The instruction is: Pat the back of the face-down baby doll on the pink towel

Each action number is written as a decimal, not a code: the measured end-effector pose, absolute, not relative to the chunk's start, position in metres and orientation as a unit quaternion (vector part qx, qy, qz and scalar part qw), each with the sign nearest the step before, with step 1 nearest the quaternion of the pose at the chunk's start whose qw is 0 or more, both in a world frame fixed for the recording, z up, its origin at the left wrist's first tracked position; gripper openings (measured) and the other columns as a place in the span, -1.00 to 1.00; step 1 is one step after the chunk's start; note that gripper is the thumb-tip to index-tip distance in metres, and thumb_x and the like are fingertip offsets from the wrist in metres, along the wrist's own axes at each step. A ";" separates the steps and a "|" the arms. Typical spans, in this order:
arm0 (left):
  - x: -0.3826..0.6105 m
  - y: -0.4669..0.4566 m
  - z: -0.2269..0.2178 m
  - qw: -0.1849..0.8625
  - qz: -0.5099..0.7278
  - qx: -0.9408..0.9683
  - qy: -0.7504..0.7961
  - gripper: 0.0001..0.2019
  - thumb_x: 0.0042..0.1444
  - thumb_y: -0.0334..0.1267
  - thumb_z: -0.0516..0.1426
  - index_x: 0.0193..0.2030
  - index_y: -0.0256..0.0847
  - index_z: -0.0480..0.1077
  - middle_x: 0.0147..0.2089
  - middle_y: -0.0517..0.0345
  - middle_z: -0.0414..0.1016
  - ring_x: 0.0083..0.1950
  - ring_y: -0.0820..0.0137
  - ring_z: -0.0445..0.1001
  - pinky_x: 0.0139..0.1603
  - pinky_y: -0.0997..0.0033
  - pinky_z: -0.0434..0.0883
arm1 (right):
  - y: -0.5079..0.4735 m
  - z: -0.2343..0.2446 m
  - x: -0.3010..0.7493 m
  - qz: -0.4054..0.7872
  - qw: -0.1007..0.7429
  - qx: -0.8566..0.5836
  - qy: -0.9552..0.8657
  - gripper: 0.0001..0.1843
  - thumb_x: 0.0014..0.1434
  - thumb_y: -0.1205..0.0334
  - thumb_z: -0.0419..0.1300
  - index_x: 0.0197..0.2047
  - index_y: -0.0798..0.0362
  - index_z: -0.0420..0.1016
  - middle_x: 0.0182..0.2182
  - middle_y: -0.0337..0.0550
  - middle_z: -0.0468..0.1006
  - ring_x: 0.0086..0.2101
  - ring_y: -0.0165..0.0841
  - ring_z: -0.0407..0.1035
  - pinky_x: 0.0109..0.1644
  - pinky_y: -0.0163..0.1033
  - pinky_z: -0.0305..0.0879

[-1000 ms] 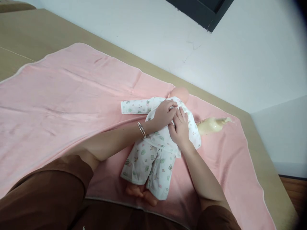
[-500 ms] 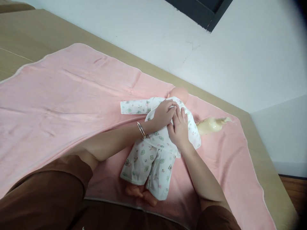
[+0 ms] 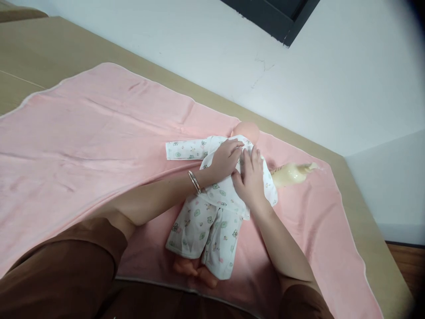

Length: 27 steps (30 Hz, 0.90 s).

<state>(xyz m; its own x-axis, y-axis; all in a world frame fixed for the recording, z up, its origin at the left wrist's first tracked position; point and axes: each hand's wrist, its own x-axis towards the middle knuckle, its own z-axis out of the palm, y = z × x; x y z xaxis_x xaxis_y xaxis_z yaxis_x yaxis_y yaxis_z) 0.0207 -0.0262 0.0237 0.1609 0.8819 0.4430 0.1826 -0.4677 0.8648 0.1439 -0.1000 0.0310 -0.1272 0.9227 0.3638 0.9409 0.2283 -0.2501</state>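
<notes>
A baby doll lies on its back on a pink blanket, dressed in a white printed shirt and matching trousers. My left hand, with a bangle on its wrist, curls its fingers over the shirt front at the doll's chest. My right hand lies flat on the shirt beside it, fingers stretched toward the collar. One shirt sleeve lies flat out to the left. The doll's bare arm sticks out to the right. Its bare feet show below the trouser legs.
The blanket covers a tan table that stands against a white wall. A dark frame hangs at the top. My brown sleeves fill the bottom edge. Wooden floor shows at the right.
My right hand's fingers have straightened and slid a little up the shirt toward the collar. My left hand stays curled on the chest. The doll has not moved.
</notes>
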 end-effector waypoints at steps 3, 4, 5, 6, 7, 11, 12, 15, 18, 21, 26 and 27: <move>0.020 -0.026 0.026 0.340 0.522 0.684 0.380 -0.73 0.33 -0.25 -0.07 -0.15 -0.14 0.46 -0.01 0.08 0.59 0.13 0.30 0.50 0.26 0.20 0.40 | -0.104 0.045 0.149 -0.069 0.265 -0.609 -0.744 -0.29 0.38 0.03 -0.03 0.50 -0.06 -0.15 0.52 0.09 -0.23 0.47 0.07 -0.30 0.41 0.44 -0.15; 0.020 -0.027 0.026 0.341 0.521 0.685 0.378 -0.72 0.35 -0.23 -0.08 -0.17 -0.13 0.45 -0.02 0.09 0.59 0.13 0.30 0.50 0.27 0.20 0.40 | -0.105 0.049 0.150 -0.074 0.272 -0.608 -0.742 -0.30 0.39 0.01 -0.05 0.50 -0.09 -0.17 0.52 0.08 -0.24 0.47 0.08 -0.29 0.40 0.45 -0.12; 0.020 -0.027 0.027 0.342 0.520 0.685 0.378 -0.71 0.36 -0.21 -0.09 -0.19 -0.12 0.45 -0.02 0.10 0.59 0.13 0.30 0.49 0.27 0.20 0.39 | -0.106 0.053 0.151 -0.073 0.276 -0.608 -0.741 -0.31 0.40 0.01 -0.06 0.51 -0.10 -0.18 0.52 0.08 -0.24 0.47 0.08 -0.28 0.39 0.46 -0.09; 0.020 -0.027 0.027 0.344 0.519 0.685 0.380 -0.69 0.38 -0.20 -0.10 -0.20 -0.12 0.45 -0.03 0.10 0.59 0.13 0.30 0.49 0.26 0.20 0.39 | -0.107 0.055 0.151 -0.070 0.276 -0.609 -0.740 -0.31 0.41 0.00 -0.07 0.51 -0.11 -0.20 0.52 0.08 -0.25 0.47 0.08 -0.28 0.38 0.46 -0.07; 0.019 -0.027 0.027 0.345 0.518 0.683 0.382 -0.68 0.39 -0.19 -0.11 -0.21 -0.12 0.45 -0.02 0.09 0.59 0.13 0.30 0.49 0.26 0.20 0.39 | -0.107 0.056 0.151 -0.067 0.275 -0.610 -0.740 -0.31 0.41 0.00 -0.08 0.51 -0.11 -0.21 0.52 0.08 -0.25 0.47 0.08 -0.28 0.37 0.45 -0.05; 0.020 -0.029 0.025 0.344 0.531 0.672 0.385 -0.65 0.42 -0.18 -0.15 -0.09 -0.15 0.44 0.07 0.05 0.57 0.18 0.32 0.48 0.29 0.23 0.37 | -0.106 0.051 0.150 -0.062 0.285 -0.609 -0.738 -0.31 0.42 0.00 -0.09 0.51 -0.10 -0.21 0.52 0.09 -0.25 0.47 0.03 -0.29 0.40 0.41 -0.07; 0.021 -0.029 0.025 0.336 0.534 0.672 0.388 -0.65 0.42 -0.19 -0.16 -0.02 -0.16 0.43 0.12 0.02 0.55 0.22 0.33 0.46 0.32 0.23 0.36 | -0.105 0.050 0.150 -0.060 0.290 -0.608 -0.737 -0.32 0.42 0.00 -0.08 0.51 -0.09 -0.20 0.52 0.10 -0.25 0.47 0.02 -0.29 0.41 0.41 -0.08; 0.022 -0.026 0.023 0.281 0.497 0.702 0.426 -0.67 0.37 -0.23 -0.07 0.16 -0.24 0.36 0.28 -0.08 0.43 0.39 0.24 0.30 0.44 0.12 0.22 | -0.102 0.046 0.152 -0.046 0.298 -0.618 -0.726 -0.33 0.42 0.00 -0.09 0.50 -0.07 -0.15 0.51 0.11 -0.22 0.47 0.03 -0.27 0.40 0.45 -0.13; 0.023 -0.018 0.021 0.213 0.393 0.750 0.488 -0.54 0.22 -0.26 0.11 0.25 -0.31 0.30 0.41 -0.22 0.26 0.50 -0.01 0.08 0.50 -0.16 -0.01 | -0.098 0.042 0.156 -0.016 0.292 -0.640 -0.710 -0.33 0.41 0.02 -0.08 0.50 -0.04 -0.12 0.51 0.13 -0.21 0.47 0.04 -0.28 0.40 0.46 -0.16; 0.020 -0.010 0.017 0.156 0.361 0.770 0.503 -0.39 0.20 -0.20 0.15 0.37 -0.28 0.18 0.50 -0.26 0.05 0.56 -0.06 -0.08 0.51 -0.26 -0.12 | -0.091 0.036 0.162 0.010 0.282 -0.653 -0.703 -0.32 0.41 0.02 -0.07 0.50 -0.01 -0.12 0.51 0.15 -0.16 0.47 0.02 -0.29 0.41 0.44 -0.17; 0.016 -0.013 0.022 0.075 0.326 0.823 0.460 -0.58 0.32 -0.19 0.02 0.22 -0.38 0.33 0.33 -0.31 0.33 0.41 -0.04 0.23 0.45 -0.15 0.05 | -0.082 0.029 0.168 0.033 0.254 -0.663 -0.703 -0.33 0.42 -0.02 -0.14 0.50 0.05 -0.07 0.48 0.15 -0.03 0.47 -0.01 -0.22 0.44 0.42 -0.21; 0.015 -0.017 0.026 0.056 0.312 0.835 0.450 -0.60 0.35 -0.20 -0.02 0.18 -0.41 0.37 0.25 -0.33 0.40 0.34 -0.04 0.31 0.41 -0.12 0.12 | -0.082 0.030 0.167 0.038 0.242 -0.668 -0.703 -0.33 0.43 -0.02 -0.15 0.49 0.10 -0.03 0.47 0.18 -0.01 0.46 -0.01 -0.19 0.44 0.40 -0.21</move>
<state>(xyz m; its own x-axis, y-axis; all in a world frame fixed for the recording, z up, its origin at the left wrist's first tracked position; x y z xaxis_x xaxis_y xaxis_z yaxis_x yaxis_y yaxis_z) 0.0153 -0.0174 0.0262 0.4001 0.7870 0.4696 0.7169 -0.5880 0.3746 0.1671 -0.0821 0.0304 0.0097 0.9570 0.2899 0.9204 0.1048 -0.3767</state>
